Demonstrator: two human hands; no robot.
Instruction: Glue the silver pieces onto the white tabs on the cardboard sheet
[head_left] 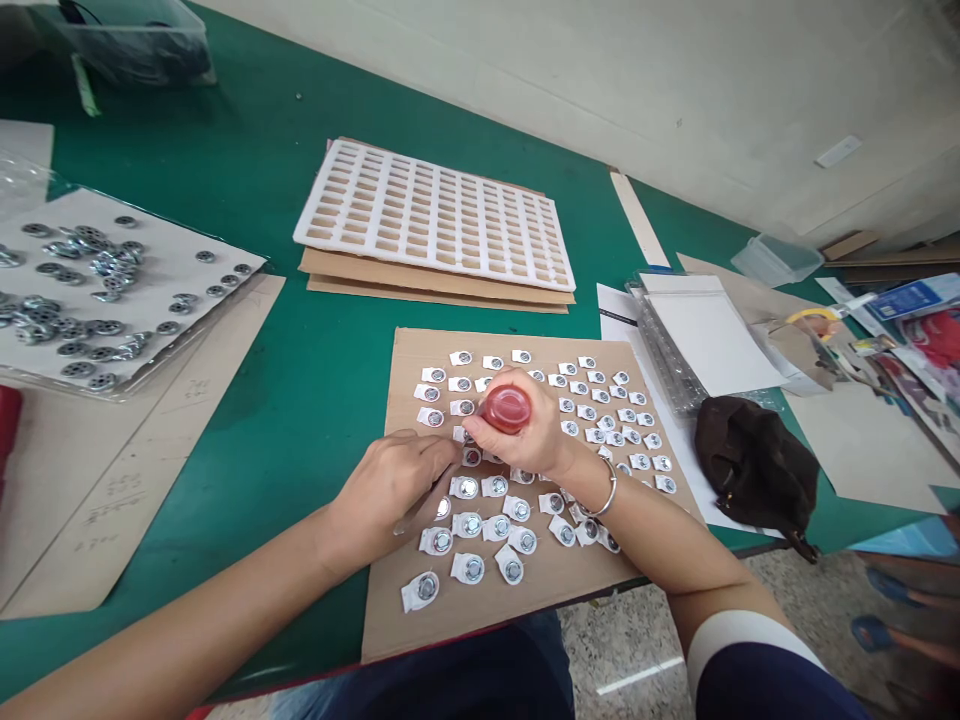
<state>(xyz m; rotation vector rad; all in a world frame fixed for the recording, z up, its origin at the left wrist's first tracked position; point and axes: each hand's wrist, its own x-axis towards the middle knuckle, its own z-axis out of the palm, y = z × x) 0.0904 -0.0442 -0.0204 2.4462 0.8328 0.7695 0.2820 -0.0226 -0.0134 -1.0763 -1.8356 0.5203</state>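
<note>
My right hand [525,440] is closed around a red bottle [507,408], whose rounded end faces up at me; its lower end is hidden. Beside it, my left hand [401,475] has its fingers pinched together. A thin flat tool [426,503] sticks out below those fingers, its kind unclear. Both hands are over a brown cardboard sheet [382,620] on which many small round metal parts [469,568], each on a white tab, are laid out in loose rows. Some parts are covered by my hands.
Behind the cardboard, a white grid tray [367,245] rests on more cardboard. Loose metal discs [112,265] lie on a plastic-covered sheet at left. A dark brown pouch [754,465] and white sheets [705,330] sit at right on the green table [247,400]. A clear bin [142,50] stands far left.
</note>
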